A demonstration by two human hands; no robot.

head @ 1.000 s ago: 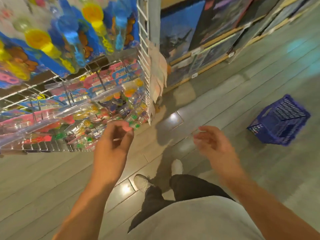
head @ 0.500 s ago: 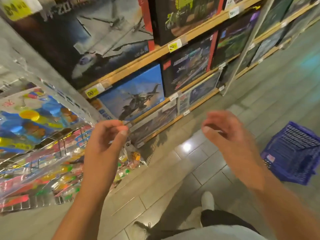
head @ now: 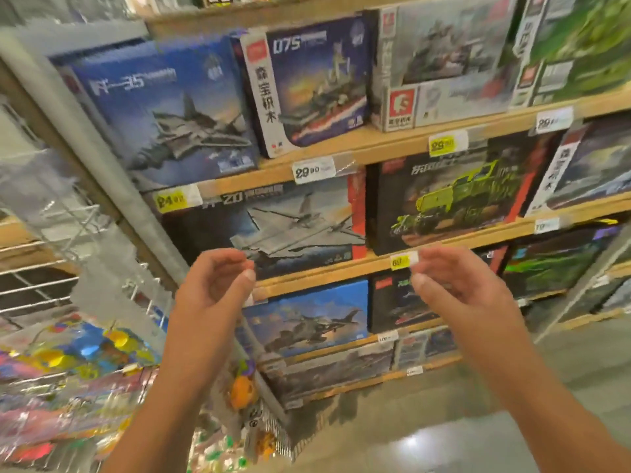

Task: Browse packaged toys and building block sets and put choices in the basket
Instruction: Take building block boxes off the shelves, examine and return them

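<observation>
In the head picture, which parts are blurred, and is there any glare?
Head view: the hanging toy packs at lower left and the green box at top right are smeared by motion blur; both hands and the jet box between them stay fairly sharp; a bright glare spot lies on the floor; shelf edges bow from the wide lens.

Boxed building block sets stand upright, fronts out, on wooden shelves: a blue jet box (head: 167,110) at ten o'clock, a warship box (head: 307,83) at twelve, a green truck box (head: 450,196) right of centre.
</observation>
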